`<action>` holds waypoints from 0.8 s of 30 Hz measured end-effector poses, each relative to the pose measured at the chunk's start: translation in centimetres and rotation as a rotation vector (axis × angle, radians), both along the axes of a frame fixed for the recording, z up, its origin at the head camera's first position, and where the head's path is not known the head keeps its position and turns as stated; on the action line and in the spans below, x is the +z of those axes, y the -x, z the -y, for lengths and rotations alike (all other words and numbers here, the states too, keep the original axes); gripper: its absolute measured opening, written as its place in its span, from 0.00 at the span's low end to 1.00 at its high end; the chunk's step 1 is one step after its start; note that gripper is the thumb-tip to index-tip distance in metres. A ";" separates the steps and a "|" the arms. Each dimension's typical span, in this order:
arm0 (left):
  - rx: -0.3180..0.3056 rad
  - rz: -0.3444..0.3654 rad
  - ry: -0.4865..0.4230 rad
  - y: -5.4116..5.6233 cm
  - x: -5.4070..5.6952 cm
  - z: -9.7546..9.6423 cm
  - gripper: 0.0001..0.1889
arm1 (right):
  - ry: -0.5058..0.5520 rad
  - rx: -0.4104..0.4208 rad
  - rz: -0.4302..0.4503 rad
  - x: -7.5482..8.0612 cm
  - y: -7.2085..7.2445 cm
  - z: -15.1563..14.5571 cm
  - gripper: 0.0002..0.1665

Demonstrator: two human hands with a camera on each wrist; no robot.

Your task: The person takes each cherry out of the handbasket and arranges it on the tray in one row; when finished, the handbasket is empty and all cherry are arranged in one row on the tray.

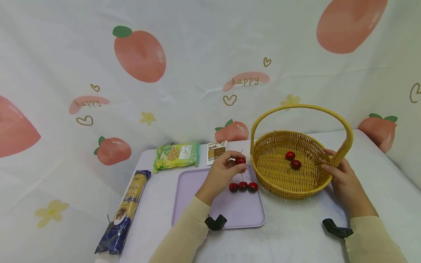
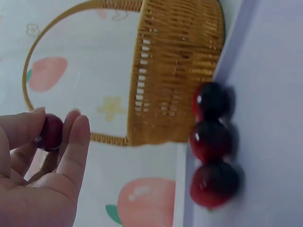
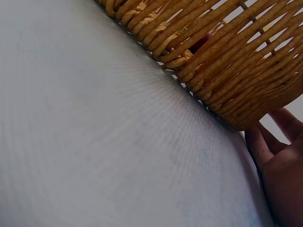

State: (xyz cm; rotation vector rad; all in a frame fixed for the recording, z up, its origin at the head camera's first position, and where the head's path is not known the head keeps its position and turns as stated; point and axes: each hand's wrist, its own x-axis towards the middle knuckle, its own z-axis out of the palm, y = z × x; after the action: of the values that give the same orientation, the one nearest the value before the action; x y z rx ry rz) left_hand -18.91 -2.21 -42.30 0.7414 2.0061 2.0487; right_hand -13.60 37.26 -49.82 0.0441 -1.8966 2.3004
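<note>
A red cherry (image 1: pixel 240 160) is pinched between the thumb and fingers of my left hand (image 1: pixel 219 176), above the far edge of the lilac tray (image 1: pixel 238 215). Three more cherries sit in a row on the tray; the left wrist view shows the middle one (image 2: pixel 211 141) touching its neighbours. To the right stands a yellow wicker basket (image 1: pixel 276 182) with a tall arched handle. Inside it lie two cherries, one farther back (image 1: pixel 290 155) and one nearer (image 1: pixel 296 164). My right hand (image 1: pixel 345 184) grips the basket's right side at the foot of the handle, some fingers hidden behind it.
Behind the tray lie a green and yellow packet (image 1: pixel 177 155) and a small white and brown packet (image 1: pixel 216 151). A long blue and gold package (image 1: pixel 126 210) lies along the table's left side. A fruit-printed cloth (image 1: pixel 190 91) hangs behind the table.
</note>
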 end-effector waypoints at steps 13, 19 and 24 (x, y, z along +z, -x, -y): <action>0.139 0.100 0.055 -1.4 -2.1 4.8 0.16 | -0.002 -0.007 0.022 -0.1 0.0 0.0 0.34; 0.231 0.097 0.163 -1.7 -3.2 5.7 0.15 | -0.013 -0.010 0.028 0.0 0.0 0.0 0.33; 0.250 0.102 0.204 -1.8 -4.4 5.6 0.15 | -0.010 0.003 0.004 0.0 0.0 0.0 0.32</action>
State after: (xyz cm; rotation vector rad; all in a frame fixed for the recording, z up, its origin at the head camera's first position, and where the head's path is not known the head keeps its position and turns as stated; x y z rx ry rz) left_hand -17.13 -7.85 -46.70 0.3561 2.3011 1.9179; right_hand -13.61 37.28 -49.81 0.0432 -1.9107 2.2950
